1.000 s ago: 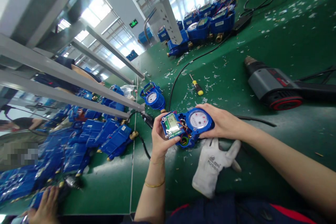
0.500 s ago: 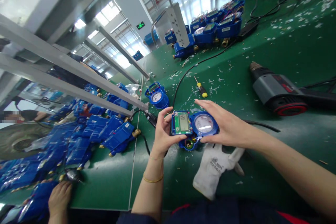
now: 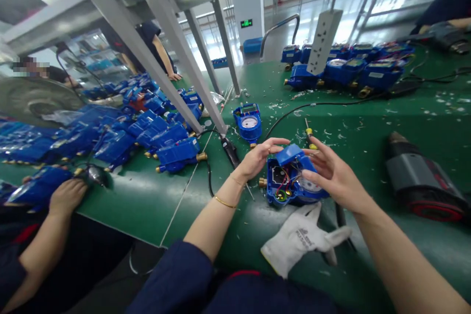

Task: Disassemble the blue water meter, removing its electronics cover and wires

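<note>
A blue water meter lies on the green bench in front of me, its housing uncovered, with coloured wires and a round cell inside. Above the housing, its blue display module is tipped up with the back towards me. My left hand has its fingers at the module's left and far edge; its thumb is hidden. My right hand curves round the meter's dial side, fingers by the module's right edge and thumb over the dial. A white glove lies just nearer to me.
A screwdriver lies behind the right hand, and a heat gun at right. Another meter stands beyond the left hand, near a soldering iron. Many meters pile up at left by a co-worker's hand. A power strip hangs ahead.
The display module, earlier lying face up beside the dial, is now tipped up, showing its back and the wired housing below. Both hands moved with it. My view has swung left and levelled.
</note>
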The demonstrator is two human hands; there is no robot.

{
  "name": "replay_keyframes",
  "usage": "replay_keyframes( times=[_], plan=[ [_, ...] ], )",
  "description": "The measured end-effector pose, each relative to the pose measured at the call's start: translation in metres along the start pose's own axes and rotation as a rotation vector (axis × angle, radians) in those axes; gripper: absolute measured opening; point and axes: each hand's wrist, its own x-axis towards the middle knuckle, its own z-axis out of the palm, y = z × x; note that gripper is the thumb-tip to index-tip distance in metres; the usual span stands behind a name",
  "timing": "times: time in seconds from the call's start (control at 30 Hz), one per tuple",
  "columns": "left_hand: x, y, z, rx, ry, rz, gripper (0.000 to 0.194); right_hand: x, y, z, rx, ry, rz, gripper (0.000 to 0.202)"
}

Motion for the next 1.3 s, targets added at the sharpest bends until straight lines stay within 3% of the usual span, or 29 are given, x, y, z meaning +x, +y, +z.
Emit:
replay_keyframes(
  times=[0.1,0.3,0.4,0.47,0.6,0.9,1.13,1.3],
  plan=[
    [-0.007,-0.01,0.001,-0.014,-0.029,0.047,0.054,0.0,-0.002,-0.002,-0.012,0.039,0.033,0.103],
    [0.0,-0.033,0.011,0.045,0.153,0.118,0.049,0.002,-0.006,-0.003,-0.101,0.039,0.095,0.109],
    [0.005,-0.041,0.017,0.028,0.201,0.126,0.052,0.003,-0.01,-0.002,-0.165,-0.011,0.129,0.099],
    [0.004,-0.042,0.021,0.014,0.226,0.134,0.053,0.003,-0.01,-0.001,-0.09,0.011,0.153,0.083],
    [-0.006,-0.038,0.023,0.016,0.199,0.147,0.043,0.001,-0.009,-0.003,0.061,0.075,0.154,0.063],
    [-0.02,-0.027,0.02,0.334,0.113,0.217,0.017,0.0,-0.004,-0.016,0.101,0.068,0.15,0.059],
    [-0.011,-0.002,0.033,0.579,0.15,0.13,0.056,0.001,-0.005,-0.019,0.104,0.044,0.144,0.059],
    [-0.001,0.003,0.043,0.647,0.134,0.199,0.039,-0.001,-0.003,-0.026,0.07,0.036,0.127,0.06]
  ],
)
